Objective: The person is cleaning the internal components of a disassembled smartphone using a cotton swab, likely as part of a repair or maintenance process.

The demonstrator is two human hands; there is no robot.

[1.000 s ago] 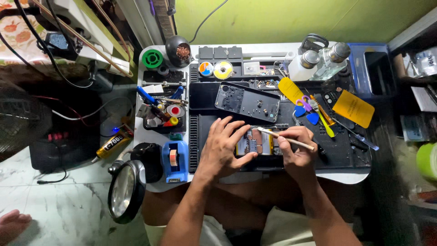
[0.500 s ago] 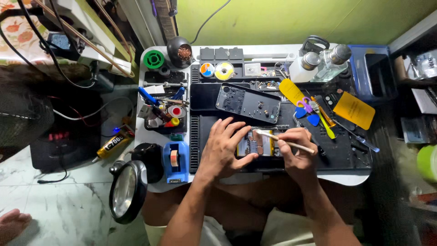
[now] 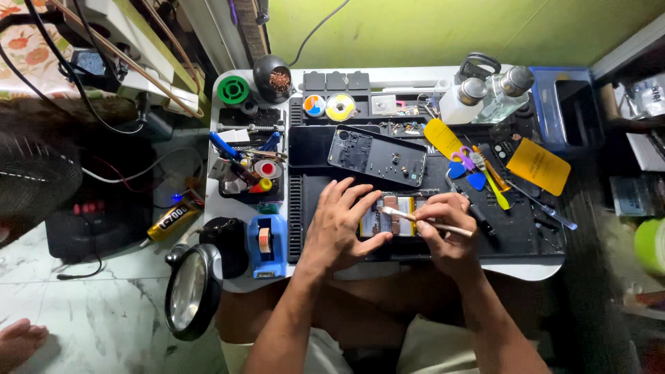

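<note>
Left hand (image 3: 339, 225) fingers spread, pinning opened phone (image 3: 391, 216) on worktop (image 3: 305, 159); right hand (image 3: 443, 232) fingers pinching brush (image 3: 422, 220) over it.

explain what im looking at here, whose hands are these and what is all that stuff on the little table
This is one view from a camera worn on a person's head, looking down at their own two bare hands. The left hand presses down on an opened phone with its yellow-labelled insides showing. The right hand holds a thin pale-handled brush, its tip on the phone. They work on a black ribbed work mat. Just beyond lies a dark removed phone back cover. Left of the mat stands a blue tape dispenser.
</note>
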